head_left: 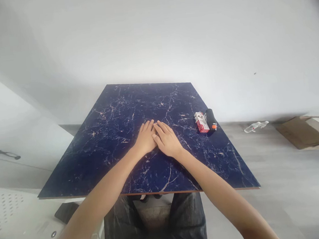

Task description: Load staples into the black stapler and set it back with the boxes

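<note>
We judge that the black, cylinder-shaped item with an orange patch [210, 118] could roll off if bumped, as it lies near the right edge, just beside the small red-and-white rectangular carton [201, 123]. The dark blue, white-veined rectangular worktop [141, 98] before us looks smooth beneath our left hand [146, 138] and right hand [168, 141], their fingers [163, 127] extended, nearly together, pinching nothing

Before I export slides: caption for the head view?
Left hand and right hand together on blue table, box and black cylinder near its right edge.
</note>
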